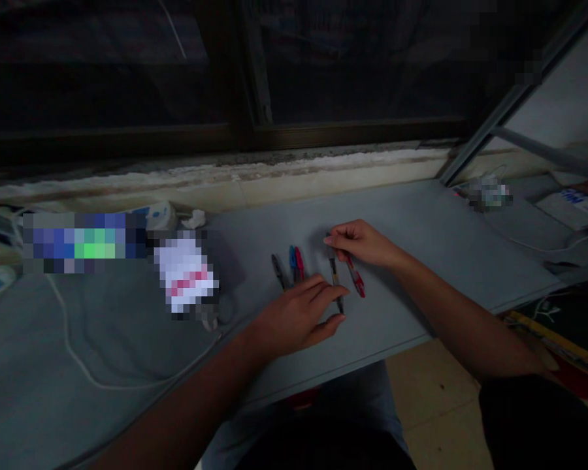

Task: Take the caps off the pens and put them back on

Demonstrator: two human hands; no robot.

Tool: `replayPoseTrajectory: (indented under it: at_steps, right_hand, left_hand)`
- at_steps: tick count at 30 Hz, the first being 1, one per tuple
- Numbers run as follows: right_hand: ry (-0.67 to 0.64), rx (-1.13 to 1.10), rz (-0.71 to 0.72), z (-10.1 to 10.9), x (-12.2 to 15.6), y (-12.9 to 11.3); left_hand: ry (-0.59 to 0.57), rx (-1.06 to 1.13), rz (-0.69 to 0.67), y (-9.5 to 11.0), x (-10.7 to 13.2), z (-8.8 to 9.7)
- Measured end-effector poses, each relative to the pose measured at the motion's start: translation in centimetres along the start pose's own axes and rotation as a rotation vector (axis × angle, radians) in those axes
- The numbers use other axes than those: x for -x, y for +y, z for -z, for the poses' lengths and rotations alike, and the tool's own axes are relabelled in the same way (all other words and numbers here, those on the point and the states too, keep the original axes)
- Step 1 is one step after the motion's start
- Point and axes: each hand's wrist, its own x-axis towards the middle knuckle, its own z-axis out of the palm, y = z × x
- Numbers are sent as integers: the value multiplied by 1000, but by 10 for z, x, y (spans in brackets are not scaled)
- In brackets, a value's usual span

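My right hand pinches the upper end of a dark pen between thumb and fingers. My left hand is at that pen's lower end, its thumb and forefinger apart on either side of the barrel; whether they touch it is unclear. Just below my right hand lies a pen with red ends. Beyond my left hand are a black pen, a blue pen and a red pen, their near ends hidden by the hand.
A grey table runs along a window ledge. To the left lie a blurred white package, a white cable and a white power strip. A metal frame rises at the right, near another cable.
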Motion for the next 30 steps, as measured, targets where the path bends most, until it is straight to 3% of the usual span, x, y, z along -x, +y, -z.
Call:
replayPoseTrajectory:
  at_steps: [7, 18, 30]
  right_hand:
    - [46, -30, -49, -6, -2, -5]
    - [108, -104, -13, -14, -10, 0]
    - [82, -164, -14, -14, -12, 1]
  left_hand:
    - [37, -39, 1, -1, 1, 4]
    - [38, -6, 52, -5, 4, 5]
    - [70, 37, 75, -5, 4, 3]
